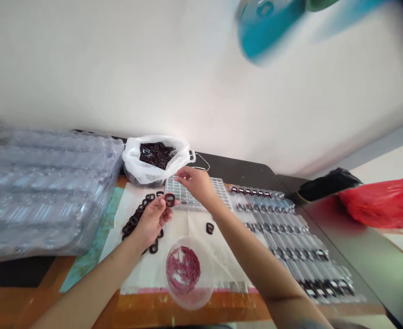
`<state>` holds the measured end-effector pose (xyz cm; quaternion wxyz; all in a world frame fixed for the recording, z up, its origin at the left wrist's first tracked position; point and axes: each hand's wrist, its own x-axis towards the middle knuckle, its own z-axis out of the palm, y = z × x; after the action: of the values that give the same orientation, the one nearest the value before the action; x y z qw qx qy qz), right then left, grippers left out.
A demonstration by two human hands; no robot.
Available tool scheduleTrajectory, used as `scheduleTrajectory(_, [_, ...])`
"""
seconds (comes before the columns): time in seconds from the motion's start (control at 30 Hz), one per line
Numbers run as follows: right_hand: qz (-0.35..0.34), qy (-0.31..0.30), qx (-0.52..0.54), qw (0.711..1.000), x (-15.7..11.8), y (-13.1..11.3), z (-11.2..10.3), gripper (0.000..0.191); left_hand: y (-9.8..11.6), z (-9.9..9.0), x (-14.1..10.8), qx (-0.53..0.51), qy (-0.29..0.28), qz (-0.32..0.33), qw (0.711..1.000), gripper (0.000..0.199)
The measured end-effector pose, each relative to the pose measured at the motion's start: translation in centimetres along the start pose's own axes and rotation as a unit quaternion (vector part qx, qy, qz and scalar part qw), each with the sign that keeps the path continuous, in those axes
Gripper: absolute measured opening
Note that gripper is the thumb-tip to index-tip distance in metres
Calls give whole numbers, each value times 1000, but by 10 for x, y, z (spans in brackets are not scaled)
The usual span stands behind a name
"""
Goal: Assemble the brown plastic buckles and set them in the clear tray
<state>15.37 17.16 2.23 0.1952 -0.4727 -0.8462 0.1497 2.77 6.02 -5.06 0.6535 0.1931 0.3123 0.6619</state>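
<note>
Pinched in my left hand [156, 220] is a small dark rectangular frame [169, 200] with a rounded outline and an open middle, held up near the tray. My right hand [197, 183] reaches over the far left corner of a white tray [218, 188] with rows of small rectangular pieces. Its fingertips are pressed together there; whatever they hold is too small to make out. More dark frames [136, 217] lie heaped beside and behind my left hand. One single dark frame [210, 228] rests on the white paper [197, 228] near my right forearm.
A white bag [132, 160] full of dark pieces stands behind the tray. A clear tub [206, 274] with reddish sticks sits in front. Stacked clear plastic trays [50, 196] are left; a clear tray [283, 228] holding frames is right. A red bag [383, 201] lies far right; a blurred fan [266, 32] is overhead.
</note>
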Motion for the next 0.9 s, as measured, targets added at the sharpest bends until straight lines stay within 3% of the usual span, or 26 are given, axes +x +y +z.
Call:
scheduleTrajectory(0.13, [-48,29,161,985,-47,-9,-13,4,-4,-3,0,15,-3,-4,1000,58])
scheduleTrajectory(0.3, [-101,99,113,984,-80,-12,-9,12,-7,-5,-2,76,-20,-8,997,63])
scheduleTrajectory(0.47, [-130,122,68,982,-89,-15,-6,12,-7,-3,-4,98,-33,-5,995,65])
scheduleTrajectory(0.9, [-100,125,29,987,-92,-19,3,17,-6,-1,-5,82,-36,0,996,58])
